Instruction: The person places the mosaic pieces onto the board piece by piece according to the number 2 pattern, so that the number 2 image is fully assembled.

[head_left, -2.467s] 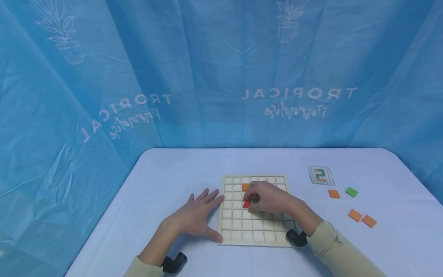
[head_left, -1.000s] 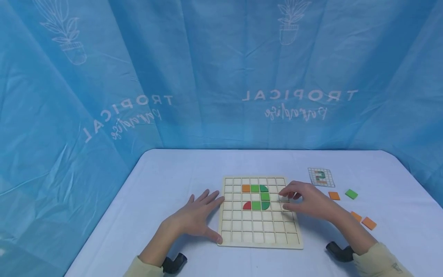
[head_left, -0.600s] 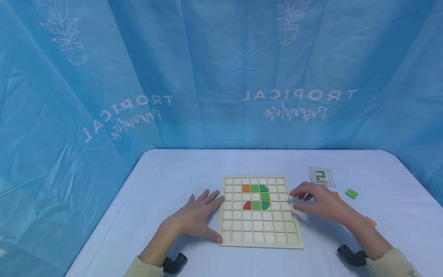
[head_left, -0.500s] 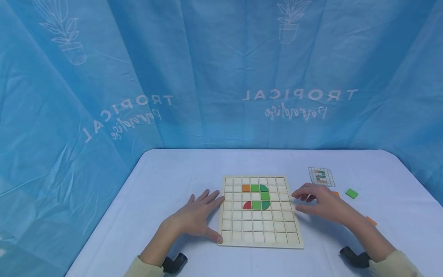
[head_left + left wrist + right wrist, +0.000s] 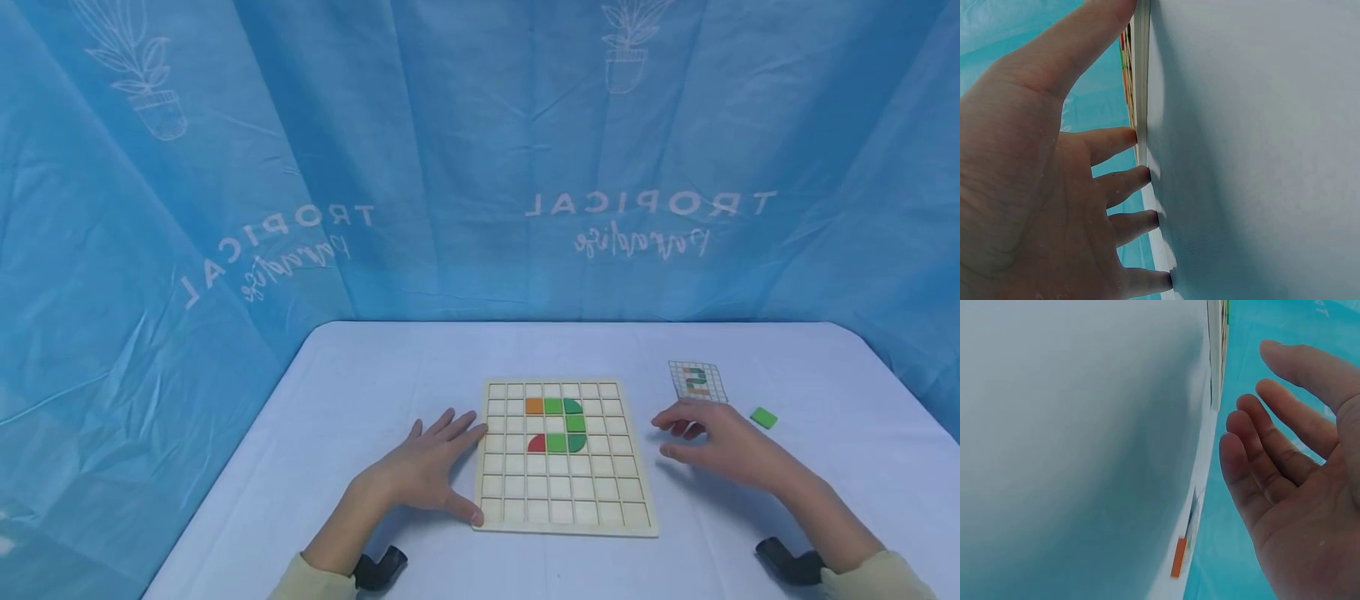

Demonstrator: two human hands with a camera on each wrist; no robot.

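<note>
Spread fingers of my left hand (image 5: pixel 423 467) rest along the left edge of a pale wooden grid board (image 5: pixel 558 487), the thumb at its near corner. Set into the board's squares are an orange tile (image 5: pixel 534 406), several green ones, two of them with rounded corners, and a red quarter-round tile (image 5: pixel 537 443). Right of the board, my right hand (image 5: pixel 712 437) hovers above the table with loosely bent fingers. Nothing lies between its thumb and fingertips in the right wrist view. Under it, the loose orange tiles are hidden in the head view; one orange tile (image 5: pixel 1179 557) shows in the right wrist view.
A small pattern card (image 5: pixel 699 381) with a coloured grid figure lies beyond my right hand. A loose green tile (image 5: pixel 764 417) lies to the card's right. White cloth (image 5: pixel 420 358) covers the table, and a blue printed curtain (image 5: pixel 480 208) hangs behind it.
My right hand has left the green tile beside the red one on the board and drawn off to the right, now covering the loose orange tiles. My left hand has stayed put.
</note>
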